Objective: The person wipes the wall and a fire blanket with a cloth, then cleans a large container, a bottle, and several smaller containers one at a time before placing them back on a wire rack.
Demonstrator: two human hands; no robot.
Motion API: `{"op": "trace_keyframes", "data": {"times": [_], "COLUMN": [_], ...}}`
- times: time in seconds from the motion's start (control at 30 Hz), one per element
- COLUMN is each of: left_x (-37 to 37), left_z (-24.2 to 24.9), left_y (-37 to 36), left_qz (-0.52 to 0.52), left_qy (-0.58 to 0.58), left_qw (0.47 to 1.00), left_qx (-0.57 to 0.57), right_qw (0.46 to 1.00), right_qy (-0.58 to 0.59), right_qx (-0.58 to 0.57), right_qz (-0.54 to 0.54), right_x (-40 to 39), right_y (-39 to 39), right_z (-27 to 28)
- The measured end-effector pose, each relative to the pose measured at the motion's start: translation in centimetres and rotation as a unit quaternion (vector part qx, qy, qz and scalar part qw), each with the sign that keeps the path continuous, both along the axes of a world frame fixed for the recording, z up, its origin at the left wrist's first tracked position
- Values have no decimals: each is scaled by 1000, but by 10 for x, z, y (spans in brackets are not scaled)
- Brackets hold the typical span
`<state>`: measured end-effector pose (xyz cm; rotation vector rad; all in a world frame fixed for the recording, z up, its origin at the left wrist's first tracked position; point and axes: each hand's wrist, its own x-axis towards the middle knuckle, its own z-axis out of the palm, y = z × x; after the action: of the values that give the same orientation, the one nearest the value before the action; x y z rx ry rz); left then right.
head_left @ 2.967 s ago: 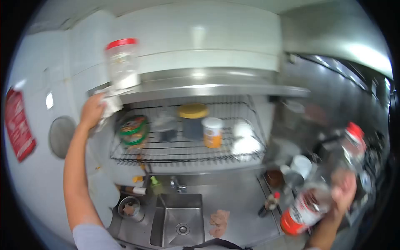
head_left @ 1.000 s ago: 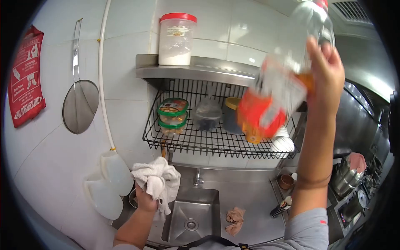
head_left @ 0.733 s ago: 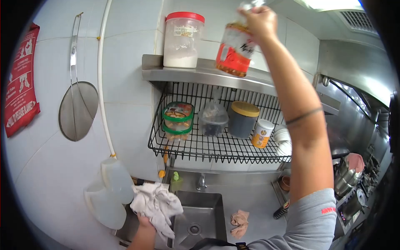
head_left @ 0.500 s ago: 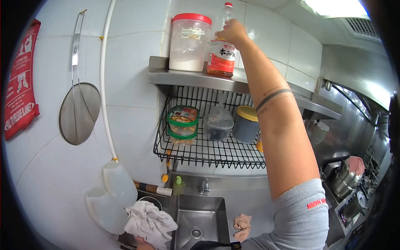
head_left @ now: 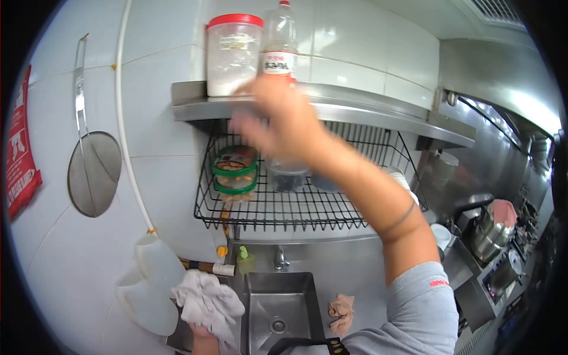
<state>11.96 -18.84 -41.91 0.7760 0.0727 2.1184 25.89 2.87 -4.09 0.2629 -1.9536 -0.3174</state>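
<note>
My right hand [head_left: 275, 121], smeared by motion, is in front of the steel shelf's edge. Its fingers look spread and nothing shows in them. Just behind it on the shelf [head_left: 355, 106] stands a clear bottle [head_left: 281, 44] with a red cap and a red and white label; my hand hides its base. Beside the bottle is a tub [head_left: 232, 56] with a red lid and white powder inside. Low down by the sink, my left hand [head_left: 203, 332] grips a bunched white cloth [head_left: 207, 305], which hides most of the fingers.
Below the shelf hangs a black wire rack [head_left: 272, 220] holding green-lidded containers [head_left: 235, 168]. The sink [head_left: 281, 299] has a tap [head_left: 281, 258] behind it and a pinkish cloth [head_left: 341, 312] to its right. A strainer [head_left: 94, 174] hangs on the left wall. Pots [head_left: 488, 236] stand at the far right.
My right hand has let go of the bottle and moved down and left, off the shelf. The bottle stays beside the tub. My left hand still has the white cloth. The view has shifted slightly.
</note>
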Motion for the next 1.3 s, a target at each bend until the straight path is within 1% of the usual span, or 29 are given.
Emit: {"op": "trace_keyframes", "data": {"times": [0.03,0.07,0.13,0.17,0.2,0.23,0.3,0.33,0.4,0.47,0.53,0.57,0.6,0.63,0.67,0.73,0.77,0.8,0.83,0.87,0.9,0.93,1.0,1.03,1.1,1.13,1.2,1.23,1.3], "left_x": [-3,-6,28,58,60,97,115,125,171,182,179,177,165,155,145,122,109,95,79,58,36,5,-33,-41,-50,-53,-57,-59,-63], "left_z": [4,8,52,87,72,109,95,118,210,240,265,276,281,290,301,313,325,338,350,360,368,371,380,378,373,374,369,367,369], "left_y": [13,27,38,43,56,47,71,76,88,100,104,114,117,123,128,136,141,147,153,163,173,184,204,206,208,213,221,222,226], "left_qz": [33,70,186,2,-46,-49,-209,-275,-59,33,136,178,206,287,371,458,529,614,674,716,736,754,808,808,754,754,779,776,804], "left_qy": [42,83,132,94,202,267,380,499,666,770,809,768,756,712,676,581,570,567,549,527,503,479,421,422,407,410,361,367,360], "left_qw": [998,994,962,995,978,962,898,821,710,594,547,590,612,634,631,673,628,548,493,458,453,450,411,411,504,504,511,511,471], "left_qx": [-16,-28,-151,-25,11,11,-70,-37,221,231,165,176,102,91,83,5,20,34,21,24,13,-6,33,35,-105,-101,-32,-34,-42], "right_qw": [994,971,965,965,965,985,996,977,969,976,981,973,939,901,898,834,827,814,828,806,788,737,704,704,712,712,635,634,692], "right_qy": [-72,-192,-222,-238,-235,-151,52,165,142,43,-42,-3,64,101,175,229,241,253,202,90,-6,-79,-133,-131,-179,-176,-250,-206,-258], "right_qx": [60,34,35,9,8,-1,43,103,156,190,187,214,229,312,307,311,255,198,114,-87,-159,-269,-407,-408,-432,-435,-601,-572,-427], "right_qz": [48,136,133,115,115,79,61,83,125,97,-17,-92,-250,-284,-264,-394,-439,-484,-511,-579,-595,-615,-567,-567,-523,-522,-416,-478,-522], "right_x": [18,35,72,87,100,113,144,162,221,275,331,354,379,399,407,448,452,456,475,486,502,496,503,507,511,505,489,480,415], "right_y": [-20,-37,-78,-85,-81,-71,-54,-44,-18,6,28,35,46,67,85,114,128,142,171,180,203,204,241,258,283,286,288,292,235], "right_z": [-31,-69,-139,-162,-177,-190,-197,-193,-181,-147,-102,-75,-56,-23,4,53,67,78,86,93,94,96,87,83,83,87,91,83,93]}}
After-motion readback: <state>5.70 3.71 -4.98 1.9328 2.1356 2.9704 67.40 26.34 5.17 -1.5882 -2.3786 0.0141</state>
